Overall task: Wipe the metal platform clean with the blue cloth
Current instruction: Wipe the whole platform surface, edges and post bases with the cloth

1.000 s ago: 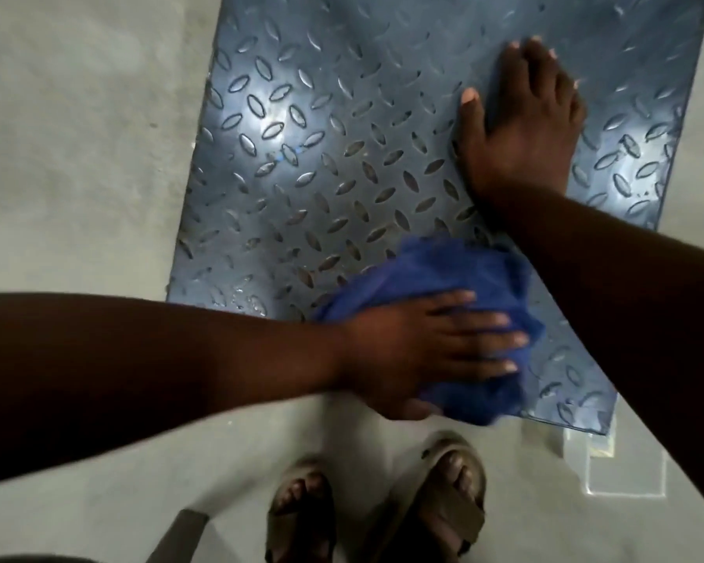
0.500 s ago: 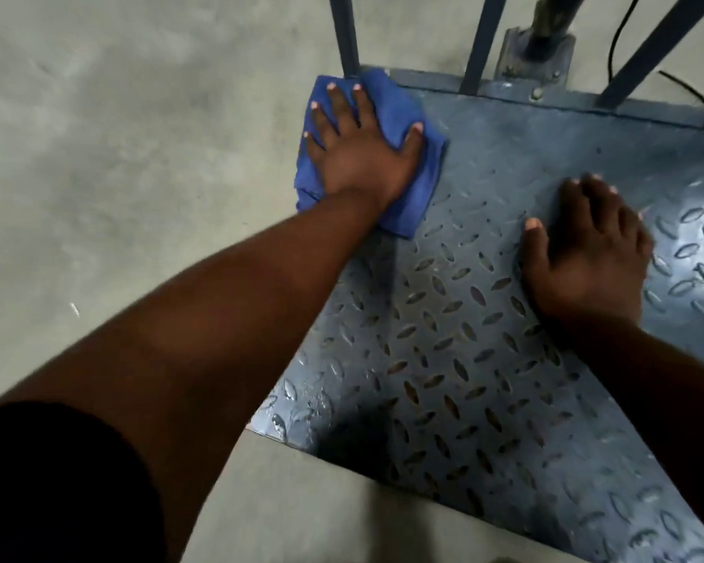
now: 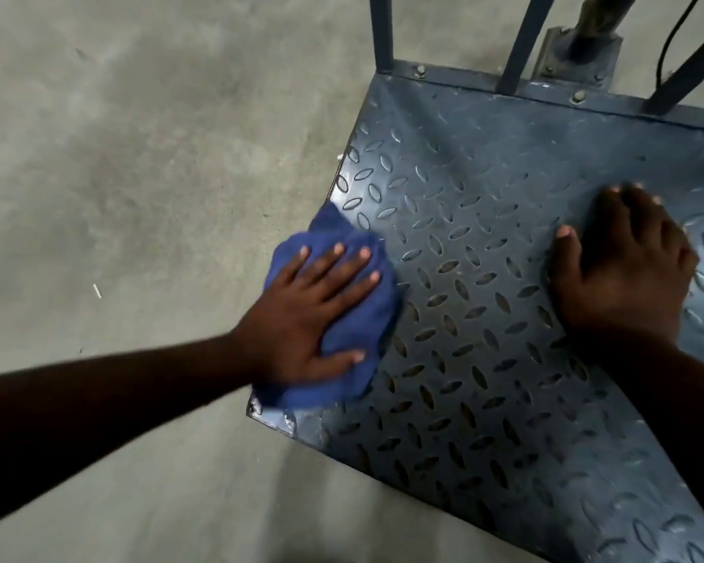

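Metal platform (image 3: pixel 484 351), left fingers (image 3: pixel 322 265) spread pressing blue cloth (image 3: pixel 356 319), right fingers (image 3: pixel 626 215) flat

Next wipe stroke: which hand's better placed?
Left. The left hand presses the cloth flat on the platform, at its edge; the right hand lies on bare metal, holding nothing.

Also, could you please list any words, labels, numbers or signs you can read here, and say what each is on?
There is no readable text.
The metal platform shows only its raised tread pattern.
The blue cloth under the left hand is plain.
The concrete floor and upright bars carry no markings.
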